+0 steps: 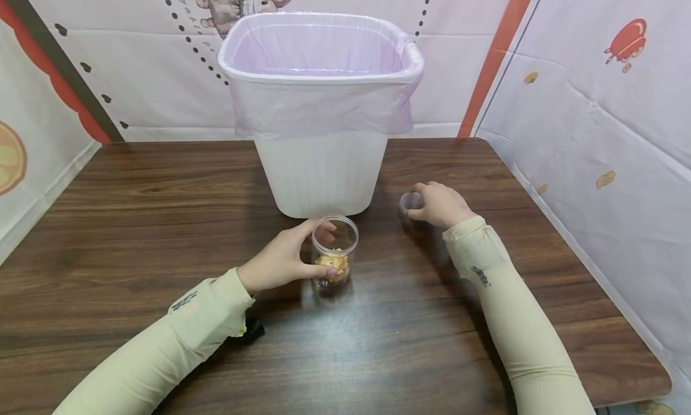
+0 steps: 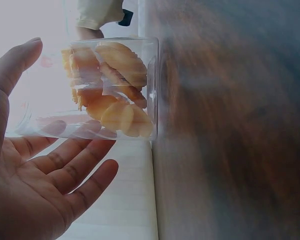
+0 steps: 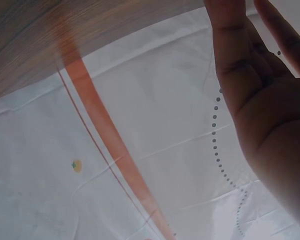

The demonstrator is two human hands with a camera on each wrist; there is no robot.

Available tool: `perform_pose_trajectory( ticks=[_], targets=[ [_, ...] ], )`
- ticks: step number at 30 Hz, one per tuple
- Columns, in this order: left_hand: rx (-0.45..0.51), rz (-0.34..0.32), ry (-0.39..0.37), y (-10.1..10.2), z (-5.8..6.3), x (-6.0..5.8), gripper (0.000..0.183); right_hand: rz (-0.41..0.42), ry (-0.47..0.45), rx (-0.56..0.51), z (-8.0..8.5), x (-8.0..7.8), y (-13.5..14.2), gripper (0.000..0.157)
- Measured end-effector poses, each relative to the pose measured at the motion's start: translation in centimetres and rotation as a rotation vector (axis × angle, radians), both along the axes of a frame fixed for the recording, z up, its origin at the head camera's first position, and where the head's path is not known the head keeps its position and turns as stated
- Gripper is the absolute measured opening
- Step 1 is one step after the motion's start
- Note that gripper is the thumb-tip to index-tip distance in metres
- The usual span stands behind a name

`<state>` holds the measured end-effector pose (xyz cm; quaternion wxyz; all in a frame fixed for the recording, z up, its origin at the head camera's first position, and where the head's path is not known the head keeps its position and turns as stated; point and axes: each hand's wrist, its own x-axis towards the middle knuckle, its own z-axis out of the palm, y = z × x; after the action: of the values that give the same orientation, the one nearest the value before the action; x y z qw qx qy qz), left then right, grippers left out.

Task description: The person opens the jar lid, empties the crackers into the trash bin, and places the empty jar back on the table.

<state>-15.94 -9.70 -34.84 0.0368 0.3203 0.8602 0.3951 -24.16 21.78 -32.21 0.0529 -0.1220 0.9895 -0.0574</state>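
Observation:
A clear plastic jar (image 1: 342, 241) stands upright on the table with its top uncovered. Yellow-orange biscuit-like pieces (image 2: 122, 75) fill its lower part. My left hand (image 1: 283, 256) holds the jar from the left, thumb across the front and fingers behind it. To the right, my right hand (image 1: 441, 205) grips a small, round, clear lid (image 1: 406, 204) close to the tabletop. In the right wrist view the lid is out of sight; only part of the hand (image 3: 262, 95) shows, dark and at the right edge.
Behind the jar stands a white bin (image 1: 326, 169) lined with a thin purple bag (image 1: 324, 106). The dark wood table (image 1: 135, 223) has patterned white cloth (image 1: 583, 103) around it. A small black object (image 1: 252, 331) lies beneath the left cuff.

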Motion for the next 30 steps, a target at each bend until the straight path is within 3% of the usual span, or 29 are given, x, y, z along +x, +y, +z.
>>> perform_pose_trajectory(
  ticks=[15, 30],
  targets=[
    [-0.003, 0.006, 0.008, -0.1, 0.0, 0.0, 0.064, -0.019, -0.039, 0.045, -0.5, -0.3, -0.4, 0.067],
    [-0.003, 0.001, 0.002, -0.1, -0.1, -0.1, 0.067, -0.01, -0.017, 0.071, -1.1, -0.2, -0.4, 0.065]
  ],
)
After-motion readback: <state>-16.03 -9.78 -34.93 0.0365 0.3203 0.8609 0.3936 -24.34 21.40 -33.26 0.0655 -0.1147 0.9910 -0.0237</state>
